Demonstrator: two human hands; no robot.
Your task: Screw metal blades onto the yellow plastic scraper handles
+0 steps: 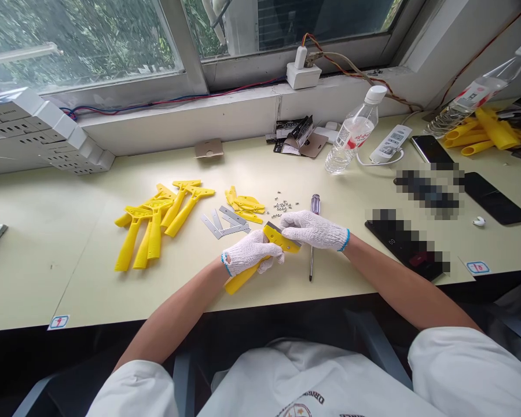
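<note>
A yellow scraper (243,280) is wrapped in the fingers of my left hand (252,252), which wears a white knitted glove. Its head shows a dark blade edge and a small screw on the yellow cover. My right hand (313,228), also gloved, has its fingers closed at the scraper's head; the fingertips partly hide what they press. Beyond my hands lie several yellow cover pieces (245,202), flat metal blades (226,222) and small loose screws (283,205). Beside my right hand, a screwdriver (315,204) with a clear purple handle lies partly under the glove.
Yellow scraper handles (155,231) are piled on the left. A water bottle (349,138), a power strip (391,143) and phones (496,198) stand or lie to the right. White boxes (47,130) are stacked at the back left. Small black packages (301,133) sit by the wall.
</note>
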